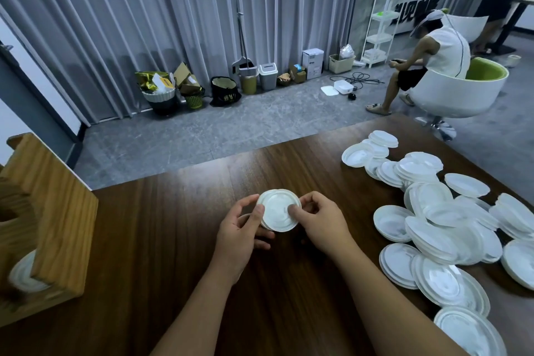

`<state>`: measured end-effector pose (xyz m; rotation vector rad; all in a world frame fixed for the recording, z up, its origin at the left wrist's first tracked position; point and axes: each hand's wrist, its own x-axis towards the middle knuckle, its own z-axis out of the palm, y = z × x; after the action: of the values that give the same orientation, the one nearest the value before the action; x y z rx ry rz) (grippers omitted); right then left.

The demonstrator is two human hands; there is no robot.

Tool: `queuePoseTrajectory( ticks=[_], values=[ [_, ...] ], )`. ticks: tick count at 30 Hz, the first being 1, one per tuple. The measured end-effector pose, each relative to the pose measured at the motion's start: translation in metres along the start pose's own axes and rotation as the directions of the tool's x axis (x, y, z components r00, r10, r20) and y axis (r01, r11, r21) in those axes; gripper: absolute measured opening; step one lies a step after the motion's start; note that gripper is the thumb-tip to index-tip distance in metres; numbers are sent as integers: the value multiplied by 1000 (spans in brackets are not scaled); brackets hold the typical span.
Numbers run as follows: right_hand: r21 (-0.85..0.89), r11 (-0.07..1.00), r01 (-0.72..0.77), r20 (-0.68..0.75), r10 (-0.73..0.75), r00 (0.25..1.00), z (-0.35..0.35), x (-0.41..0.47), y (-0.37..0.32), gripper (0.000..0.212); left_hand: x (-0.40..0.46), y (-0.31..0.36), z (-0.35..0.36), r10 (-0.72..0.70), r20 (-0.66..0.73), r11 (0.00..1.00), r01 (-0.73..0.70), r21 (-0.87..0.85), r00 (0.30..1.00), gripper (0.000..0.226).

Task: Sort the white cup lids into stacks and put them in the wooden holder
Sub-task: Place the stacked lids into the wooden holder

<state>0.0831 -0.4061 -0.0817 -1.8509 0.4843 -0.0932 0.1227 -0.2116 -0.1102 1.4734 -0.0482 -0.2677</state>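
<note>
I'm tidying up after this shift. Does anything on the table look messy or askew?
Yes: the loose lids on the table's right side lie in a tumbled heap, overlapping and tilted. The small stack between both hands looks even.

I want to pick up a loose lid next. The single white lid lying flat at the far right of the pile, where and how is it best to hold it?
Pinch the thin rim of that single lid on its far-right edge, coming from above. It lies nearly flat on the table, and that side looks free of the lid pile, which crowds its near-left edge.
</note>
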Motion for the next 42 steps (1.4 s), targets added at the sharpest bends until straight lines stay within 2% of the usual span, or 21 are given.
queuePoseTrajectory(
  ticks=[3,6,11,16,22,25,31,37,42],
  values=[
    [-20,1000,10,24,-10,1000,5,1,-2,20,1,0,-3,-12,75,1000,10,21,997,48],
    [-18,1000,2,58,-1,998,6,4,-3,22,2,0,-5,-6,88,1000,3,30,996,43],
    [163,986,-47,126,26,992,4,6,-6,30,3,2,-3,-31,60,999,29,30,998,36],
    [271,961,-58,210,1,978,7,4,-4,20,7,4,-4,-61,23,998,61,5,998,35],
    [272,962,14,143,-54,988,10,0,0,13,6,6,2,-38,-21,998,39,41,999,17],
    [283,959,10,127,-47,991,8,0,-2,10,4,5,2,-26,-5,996,26,91,1000,22],
    [251,968,12,95,-37,995,10,-2,-5,25,0,10,-3,-31,71,997,26,78,997,34],
    [343,939,7,138,-58,989,6,-4,-4,22,-3,11,2,29,41,992,-33,121,999,23],
    [259,965,42,49,-57,997,12,-2,-1,24,-3,10,3,21,39,992,-26,125,999,34]
  ],
)
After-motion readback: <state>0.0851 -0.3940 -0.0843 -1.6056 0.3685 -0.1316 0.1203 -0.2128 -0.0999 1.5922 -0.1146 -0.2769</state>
